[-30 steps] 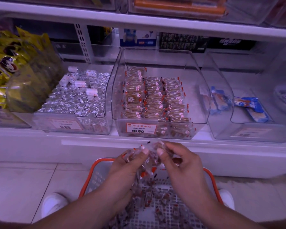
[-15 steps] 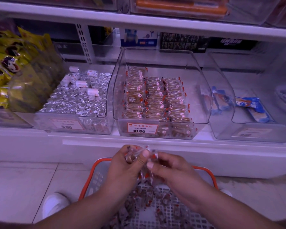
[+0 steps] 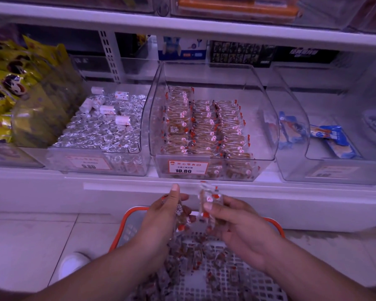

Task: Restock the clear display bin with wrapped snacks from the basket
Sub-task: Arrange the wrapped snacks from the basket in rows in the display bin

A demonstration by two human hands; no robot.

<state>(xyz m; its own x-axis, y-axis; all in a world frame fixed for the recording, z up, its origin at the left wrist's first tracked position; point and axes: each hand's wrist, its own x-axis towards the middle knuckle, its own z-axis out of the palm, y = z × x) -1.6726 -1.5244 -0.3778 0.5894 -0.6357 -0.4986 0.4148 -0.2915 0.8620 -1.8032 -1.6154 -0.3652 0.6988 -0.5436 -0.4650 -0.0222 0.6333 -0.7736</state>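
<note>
Both hands hold snacks over the basket (image 3: 274, 222): left hand (image 3: 161, 216) some, right hand (image 3: 237, 224) a slippery stack (image 3: 208, 198). The bin (image 3: 211, 118) sits at 12 o'clock (half full); loose ones could slide out and fall

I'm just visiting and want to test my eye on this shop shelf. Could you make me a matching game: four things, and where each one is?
Things:
1. price tag 10.80
2. silver-wrapped sweets
3. yellow bags
4. basket

Places:
A. far left of the shelf
B. on the floor below the hands
C. front of the middle clear bin
D. bin left of the middle one

Pairs: 1-C, 2-D, 3-A, 4-B
</note>
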